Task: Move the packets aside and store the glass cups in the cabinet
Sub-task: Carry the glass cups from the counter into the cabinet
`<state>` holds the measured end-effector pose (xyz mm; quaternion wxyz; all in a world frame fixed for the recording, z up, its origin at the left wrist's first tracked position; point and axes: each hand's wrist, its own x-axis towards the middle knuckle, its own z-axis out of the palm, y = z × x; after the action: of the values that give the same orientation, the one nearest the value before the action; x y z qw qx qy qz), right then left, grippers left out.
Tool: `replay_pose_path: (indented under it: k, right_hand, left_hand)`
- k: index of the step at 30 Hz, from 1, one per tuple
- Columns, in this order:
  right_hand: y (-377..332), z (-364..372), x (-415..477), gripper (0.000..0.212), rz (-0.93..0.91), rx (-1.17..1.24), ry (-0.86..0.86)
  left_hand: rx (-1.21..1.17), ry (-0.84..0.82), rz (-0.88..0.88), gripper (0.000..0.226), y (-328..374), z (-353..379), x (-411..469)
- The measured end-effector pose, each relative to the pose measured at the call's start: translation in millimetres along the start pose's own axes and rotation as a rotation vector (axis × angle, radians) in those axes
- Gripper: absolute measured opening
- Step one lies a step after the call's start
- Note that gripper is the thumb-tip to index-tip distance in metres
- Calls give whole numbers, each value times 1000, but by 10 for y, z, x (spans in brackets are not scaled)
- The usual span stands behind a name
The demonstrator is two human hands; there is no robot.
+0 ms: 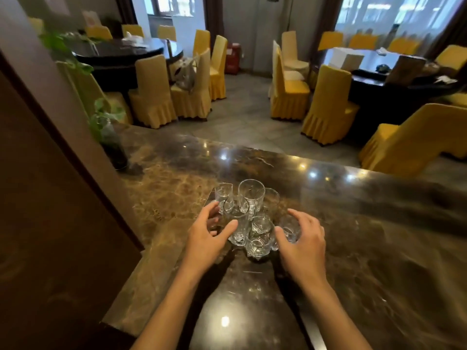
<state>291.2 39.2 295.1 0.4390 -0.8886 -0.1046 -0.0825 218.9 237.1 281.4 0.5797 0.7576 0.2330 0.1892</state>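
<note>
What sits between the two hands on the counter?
A cluster of glass cups on the marble counter, flanked by left hand and right hand; head view.

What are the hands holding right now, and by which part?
Nothing is lifted. Left hand and right hand curl, fingers spread, around the sides of the cluster of clear glass cups standing on the brown marble counter; contact cannot be told.

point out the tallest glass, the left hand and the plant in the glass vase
tallest glass [251, 195], head view, middle of its clear wall
left hand [206, 238], head view, back of the hand
plant [107, 114], head view, green leaves
</note>
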Motion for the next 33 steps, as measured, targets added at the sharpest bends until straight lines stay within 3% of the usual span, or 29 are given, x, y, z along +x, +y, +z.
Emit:
replay_pose_path:
  k: [9,13,18,20,25,33]
  right_hand:
    - [-51,112,261,53,-29,-40,-40]
    - [-68,78,254,75,-61,-153,-155]
    - [-5,77,95,108,-194,-393,-228]
    - [7,90,75,110,-232,-448,-226]
    - [37,105,68,106,-253,-539,-271]
    - [94,186,78,94,-265,-562,-254]
  left_hand:
    - [88,-45,82,75,135,108,298]
    - [177,-137,148,63,363,93,442]
    - [462,-147,325,39,665,160,846]
    - [612,-284,348,44,793,185,1118]
    - [895,-837,184,85,990,349,1547]
    - [1048,-949,171,96,935,620,1646]
